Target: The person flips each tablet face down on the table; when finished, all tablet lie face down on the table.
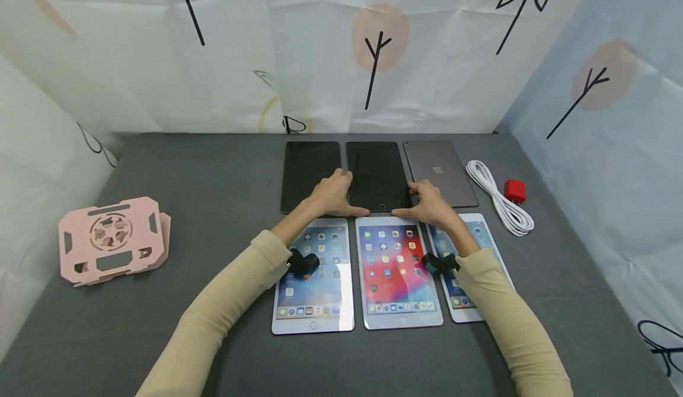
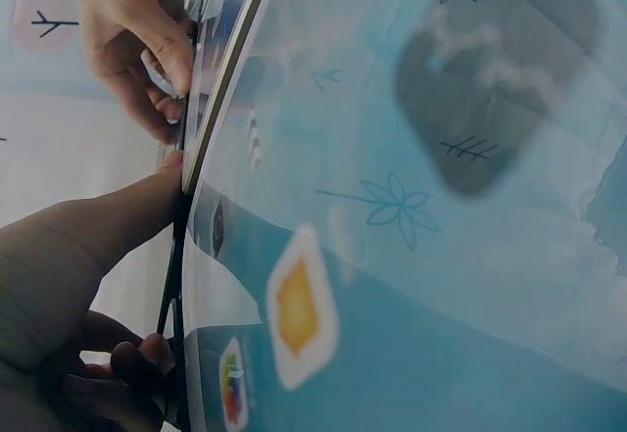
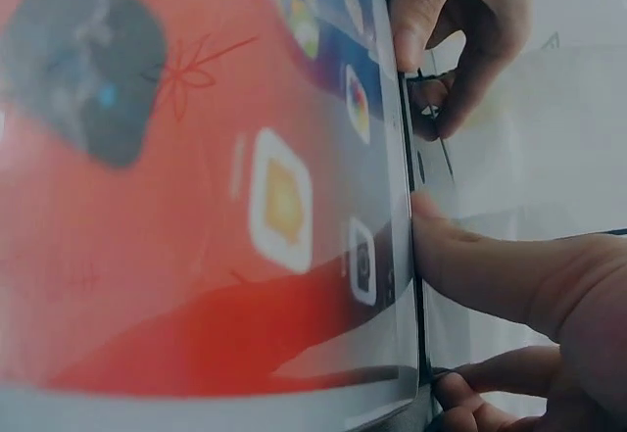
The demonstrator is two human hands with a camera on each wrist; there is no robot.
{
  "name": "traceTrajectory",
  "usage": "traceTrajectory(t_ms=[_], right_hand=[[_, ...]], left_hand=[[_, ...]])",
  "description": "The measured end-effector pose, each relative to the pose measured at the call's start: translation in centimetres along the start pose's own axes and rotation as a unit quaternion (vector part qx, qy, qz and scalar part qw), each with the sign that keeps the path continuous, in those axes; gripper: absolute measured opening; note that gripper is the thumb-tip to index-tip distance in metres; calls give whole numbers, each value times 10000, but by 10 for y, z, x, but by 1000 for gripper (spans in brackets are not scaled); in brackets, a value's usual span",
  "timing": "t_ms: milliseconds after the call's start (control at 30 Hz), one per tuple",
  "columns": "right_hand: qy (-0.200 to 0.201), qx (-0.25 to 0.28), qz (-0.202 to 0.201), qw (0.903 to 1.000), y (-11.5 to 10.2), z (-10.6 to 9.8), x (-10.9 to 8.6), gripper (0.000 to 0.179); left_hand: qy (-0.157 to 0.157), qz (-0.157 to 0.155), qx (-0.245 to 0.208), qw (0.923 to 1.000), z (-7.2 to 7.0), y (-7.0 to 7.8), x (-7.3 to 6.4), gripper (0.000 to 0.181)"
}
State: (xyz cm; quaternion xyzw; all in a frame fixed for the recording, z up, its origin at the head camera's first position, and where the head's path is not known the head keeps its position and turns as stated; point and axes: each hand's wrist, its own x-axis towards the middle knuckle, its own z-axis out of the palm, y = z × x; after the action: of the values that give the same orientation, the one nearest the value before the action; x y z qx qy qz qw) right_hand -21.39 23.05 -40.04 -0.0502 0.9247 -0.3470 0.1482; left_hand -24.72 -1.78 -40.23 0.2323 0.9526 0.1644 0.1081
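A black tablet (image 1: pixel 376 172) lies dark-screened in the middle of the back row. My left hand (image 1: pixel 333 195) grips its near left corner, thumb along the near edge and fingers at the side. At the near right corner my right hand (image 1: pixel 427 203) grips it the same way. Beside it lie another black tablet (image 1: pixel 309 166) on the left and a grey tablet (image 1: pixel 440 172), back up, on the right. Lit white tablets form the front row: a left one (image 1: pixel 320 290), a middle one (image 1: pixel 395 278) and a right one (image 1: pixel 475 243), the last partly hidden by my right arm.
A coiled white cable (image 1: pixel 498 198) and a red charger plug (image 1: pixel 514 190) lie to the right. On the left stands a pink slotted stand (image 1: pixel 112 240). Everything rests on a grey table (image 1: pixel 213 172), with patterned white cloth (image 1: pixel 315 53) hanging behind and at the sides.
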Motion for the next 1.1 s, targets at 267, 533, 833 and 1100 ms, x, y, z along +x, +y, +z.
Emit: traceTrajectory(t_ms=[267,533,833,1100], right_hand=[[-9,1013,218,9946,-1,3,2,86],[155,1699,154,9852,-2,4,-6,91],[644,1719,-509,9817,-8,-4,-13,88],[795,1758,-994,9762,-11,-14,-18,83]], left_hand=[[-11,-28,53,10000,1,-1,2,107],[-66,-34,-38,10000,0,-2,3,107],[-157,-126,-163,9997,-2,2,6,103],[-318,80,-319,9990,-2,6,14,100]])
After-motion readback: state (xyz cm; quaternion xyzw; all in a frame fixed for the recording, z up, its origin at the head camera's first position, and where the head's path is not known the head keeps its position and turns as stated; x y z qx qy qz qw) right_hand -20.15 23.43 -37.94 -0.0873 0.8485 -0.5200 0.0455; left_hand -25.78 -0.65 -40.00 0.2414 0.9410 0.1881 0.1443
